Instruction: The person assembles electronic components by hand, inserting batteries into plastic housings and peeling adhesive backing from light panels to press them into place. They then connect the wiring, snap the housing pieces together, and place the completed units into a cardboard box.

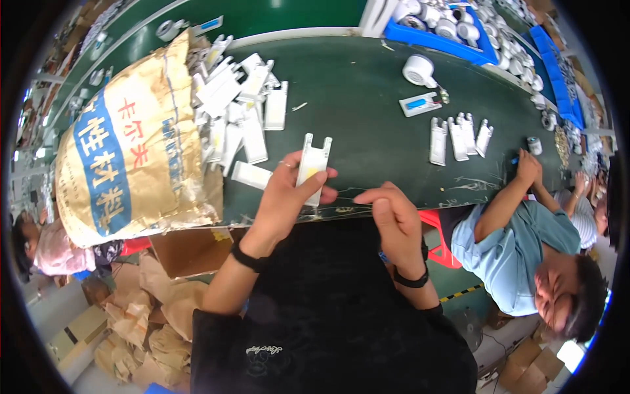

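Observation:
My left hand (287, 196) grips a white plastic housing (314, 161) with two prongs at its far end and a yellowish patch on its face. The thumb presses on that face, and the fingers wrap behind it. To its right, over the table's front edge, my right hand (399, 226) points its index finger toward the left, thumb apart from it; nothing shows in its grasp. Beyond my left hand lies a heap of similar white housings (252, 134), spilling from a large tan sack (141, 138). Several more housings (438, 141) stand apart on the right side of the table.
A white round lamp-like part (418, 70) and a housing with a blue cell (420, 104) lie at the far right. Behind them, a blue tray (446, 43) holds white round parts. A co-worker (518, 243) sits at the right. Thin scraps litter the green table (354, 131).

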A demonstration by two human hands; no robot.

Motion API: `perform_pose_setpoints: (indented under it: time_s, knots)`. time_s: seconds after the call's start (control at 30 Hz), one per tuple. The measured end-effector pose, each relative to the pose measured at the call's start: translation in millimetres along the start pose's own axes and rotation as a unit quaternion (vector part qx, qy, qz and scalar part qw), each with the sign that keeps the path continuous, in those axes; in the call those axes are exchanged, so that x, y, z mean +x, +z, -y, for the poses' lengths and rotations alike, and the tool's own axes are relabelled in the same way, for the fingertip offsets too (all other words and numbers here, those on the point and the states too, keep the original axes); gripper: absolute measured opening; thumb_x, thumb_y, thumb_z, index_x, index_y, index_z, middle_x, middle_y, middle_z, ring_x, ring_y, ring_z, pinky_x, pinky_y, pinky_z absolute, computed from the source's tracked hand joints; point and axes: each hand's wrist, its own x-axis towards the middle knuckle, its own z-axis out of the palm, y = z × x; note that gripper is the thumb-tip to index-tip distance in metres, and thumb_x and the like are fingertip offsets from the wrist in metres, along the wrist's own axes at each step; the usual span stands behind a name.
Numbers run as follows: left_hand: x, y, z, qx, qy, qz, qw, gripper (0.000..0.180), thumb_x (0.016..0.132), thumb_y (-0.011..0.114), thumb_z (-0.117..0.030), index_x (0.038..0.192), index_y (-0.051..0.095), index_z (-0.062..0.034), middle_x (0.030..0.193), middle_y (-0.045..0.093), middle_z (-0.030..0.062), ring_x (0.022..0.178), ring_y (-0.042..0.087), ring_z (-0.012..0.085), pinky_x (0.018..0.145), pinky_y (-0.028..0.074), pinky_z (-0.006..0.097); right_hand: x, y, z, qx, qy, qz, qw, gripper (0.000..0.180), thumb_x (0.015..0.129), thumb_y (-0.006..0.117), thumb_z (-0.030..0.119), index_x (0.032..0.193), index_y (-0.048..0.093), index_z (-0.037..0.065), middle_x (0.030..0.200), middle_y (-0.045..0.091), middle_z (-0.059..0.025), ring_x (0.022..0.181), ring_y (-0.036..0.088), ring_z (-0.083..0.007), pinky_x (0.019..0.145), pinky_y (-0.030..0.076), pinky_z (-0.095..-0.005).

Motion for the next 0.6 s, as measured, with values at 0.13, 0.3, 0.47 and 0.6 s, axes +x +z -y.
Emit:
perform_pose_setpoints:
  time_s: [0.13,0.3,0.47,0.6]
  knots:
    - [22.5,18.6,26.3,-0.126,-0.031,0.034,0.991,0.034,0.108,0.053,-0.029,0.133,0.05,-0.0055,0.115,0.067,0.0082,0.095,0.065,0.0157,0.084,0.054,0.032,11.4,8.4,-4.6,-0.241,-0.112,-0.064,0.962,0.016,0.086,0.078,0.005,0.102,0.077,0.008,0.073,0.043,-0.0019,0.064,0.045,-0.0149,0.056,0.035,-0.0299]
    - [18.4,34.8,16.0,-0.208,-0.077,0.068,0.973,0.049,0.112,0.042,-0.036,0.151,0.041,-0.007,0.123,0.065,0.0113,0.114,0.064,0.022,0.099,0.052,0.039,16.7,9.5,-19.6,-0.316,-0.174,-0.055,0.931,0.025,0.078,0.08,0.0,0.1,0.078,0.011,0.072,0.041,-0.0034,0.064,0.046,-0.0207,0.055,0.037,-0.0352]
    - [15.9,25.0,13.8,-0.215,-0.09,0.082,0.969,0.049,0.11,0.048,-0.029,0.154,0.04,-0.0084,0.125,0.065,0.0121,0.119,0.064,0.0256,0.1,0.054,0.039,17.9,10.4,-16.7,-0.321,-0.175,-0.026,0.93,0.026,0.075,0.08,-0.001,0.099,0.076,0.01,0.072,0.043,-0.0034,0.064,0.048,-0.0211,0.055,0.04,-0.0364]
    - [13.2,17.6,12.3,-0.233,-0.087,0.091,0.964,0.05,0.108,0.054,-0.025,0.154,0.042,-0.0106,0.124,0.066,0.0119,0.118,0.066,0.0263,0.098,0.056,0.039,18.9,12.5,-13.4,-0.311,-0.185,-0.01,0.932,0.026,0.076,0.079,-0.002,0.099,0.076,0.01,0.072,0.045,-0.0035,0.064,0.049,-0.0213,0.055,0.04,-0.0362]
